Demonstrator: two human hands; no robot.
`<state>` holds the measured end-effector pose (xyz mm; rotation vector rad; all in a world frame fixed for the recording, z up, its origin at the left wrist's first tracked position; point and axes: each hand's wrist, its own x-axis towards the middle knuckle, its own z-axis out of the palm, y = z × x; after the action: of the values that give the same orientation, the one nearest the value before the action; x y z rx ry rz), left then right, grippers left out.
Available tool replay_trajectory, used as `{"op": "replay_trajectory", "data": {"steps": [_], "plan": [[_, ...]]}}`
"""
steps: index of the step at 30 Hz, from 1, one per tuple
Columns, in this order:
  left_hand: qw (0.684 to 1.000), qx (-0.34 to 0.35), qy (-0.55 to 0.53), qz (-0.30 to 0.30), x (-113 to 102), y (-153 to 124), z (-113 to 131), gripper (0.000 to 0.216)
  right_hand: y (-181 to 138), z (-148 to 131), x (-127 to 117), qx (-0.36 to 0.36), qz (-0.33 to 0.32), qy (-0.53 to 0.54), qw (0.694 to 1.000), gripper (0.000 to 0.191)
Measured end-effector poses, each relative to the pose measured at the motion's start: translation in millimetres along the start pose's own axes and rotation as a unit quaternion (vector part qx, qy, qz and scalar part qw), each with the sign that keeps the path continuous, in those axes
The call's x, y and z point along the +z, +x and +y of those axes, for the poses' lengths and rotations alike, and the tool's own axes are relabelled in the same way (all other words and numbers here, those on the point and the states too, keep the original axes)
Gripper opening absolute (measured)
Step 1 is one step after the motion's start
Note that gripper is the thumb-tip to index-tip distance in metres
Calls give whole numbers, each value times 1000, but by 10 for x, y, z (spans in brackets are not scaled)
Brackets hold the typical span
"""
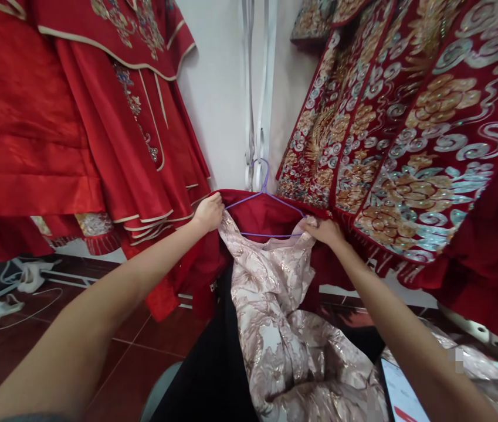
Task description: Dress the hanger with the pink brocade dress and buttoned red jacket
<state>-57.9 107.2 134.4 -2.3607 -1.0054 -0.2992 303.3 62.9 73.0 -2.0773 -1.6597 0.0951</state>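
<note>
My left hand (pixel 208 212) is closed on the left shoulder of a pale pink brocade garment (pixel 284 328) at the end of a purple wire hanger (pixel 263 202). At the hanger's right end, my right hand (pixel 325 230) is closed on the garment's other shoulder. The hanger hangs by its hook in front of a white wall, with dark red cloth (pixel 270 214) behind it. The pink garment drapes down toward me between my arms.
Plain red satin robes with gold trim (pixel 99 117) hang at the left. Heavily embroidered red robes (pixel 416 135) hang at the right. White cords (pixel 257 88) run down the wall. White cables and a plug (pixel 29 275) lie on the dark red tile floor.
</note>
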Motion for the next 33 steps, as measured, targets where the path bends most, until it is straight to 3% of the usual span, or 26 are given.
{"op": "replay_trajectory", "data": {"steps": [4, 7, 10, 13, 17, 20, 23, 25, 29, 31, 33], "plan": [[998, -38, -53, -6, 57, -50, -134, 24, 14, 170, -172, -54, -140, 145, 978, 50], [991, -85, -94, -52, 101, -105, -229, 27, -78, 176, -249, -50, -169, 244, 954, 53], [955, -183, -203, -111, 153, -137, -271, 29, -155, 105, -261, -124, -114, 329, 929, 53], [907, -230, -340, -98, 203, -161, -237, 32, -179, 58, -226, -198, -23, 343, 918, 48], [863, -191, -467, -36, 237, -226, -178, 42, -203, 101, -183, -221, 44, 341, 913, 42], [864, -157, -478, -2, 245, -290, -185, 47, -229, 171, -183, -206, 33, 350, 913, 42], [859, -166, -481, 46, 264, -352, -187, 45, -215, 238, -184, -201, 30, 364, 909, 38], [843, -207, -489, 82, 295, -417, -153, 45, -189, 287, -163, -190, 62, 376, 905, 35], [800, -357, -458, 153, 422, -659, -14, 39, -225, 421, -3, -105, 169, 354, 914, 32], [758, -445, -461, 120, 508, -804, 72, 28, -325, 513, 155, -77, 206, 325, 920, 34], [699, -504, -505, 49, 591, -921, 170, 17, -463, 614, 349, -54, 216, 317, 922, 36]]}}
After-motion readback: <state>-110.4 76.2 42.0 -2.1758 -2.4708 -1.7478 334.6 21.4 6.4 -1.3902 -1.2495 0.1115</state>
